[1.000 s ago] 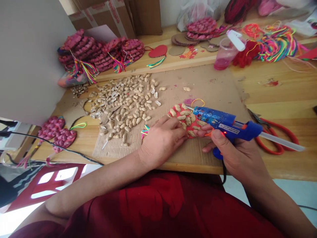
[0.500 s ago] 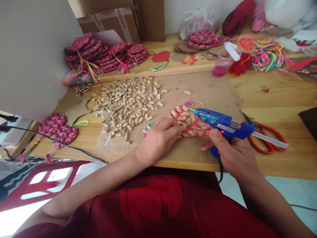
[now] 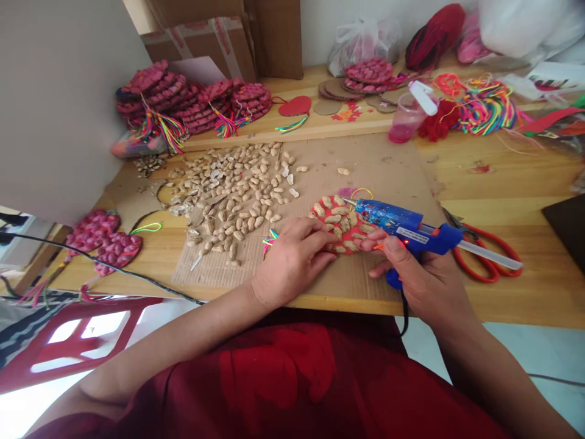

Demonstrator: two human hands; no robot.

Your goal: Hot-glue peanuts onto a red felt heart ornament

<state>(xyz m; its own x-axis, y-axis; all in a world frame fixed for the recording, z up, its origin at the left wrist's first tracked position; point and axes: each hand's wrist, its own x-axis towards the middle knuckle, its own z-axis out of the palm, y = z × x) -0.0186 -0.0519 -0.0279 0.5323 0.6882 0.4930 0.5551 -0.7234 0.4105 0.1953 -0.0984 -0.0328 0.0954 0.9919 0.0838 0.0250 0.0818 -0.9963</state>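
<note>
My right hand (image 3: 425,280) is wrapped round a blue hot glue gun (image 3: 388,216), a clear glue stick jutting from its back and a small red light glowing on its side. The gun's metal tip is at the upper edge of a red cardboard piece (image 3: 346,235) with several unshelled peanuts on its face. At the piece's left edge, my left hand (image 3: 297,256) holds it with bent fingers; part of the piece is hidden beneath them. A yellow cord loop (image 3: 363,194) sticks out behind the gun's tip, and coloured strands (image 3: 270,241) show beside my left hand.
Loose peanuts (image 3: 242,195) cover the left of a flat cardboard sheet (image 3: 375,164). Red-handled scissors (image 3: 496,262) lie right of the gun. Stacked pink pieces (image 3: 155,100), a cup of pink liquid (image 3: 404,125) and coloured cords (image 3: 489,110) stand along the back. A black cable (image 3: 114,262) crosses front left.
My left fingers have drawn back slightly over the red piece, with the thumb now showing more. The glue gun stays at its upper edge. The whole view has shifted a little.
</note>
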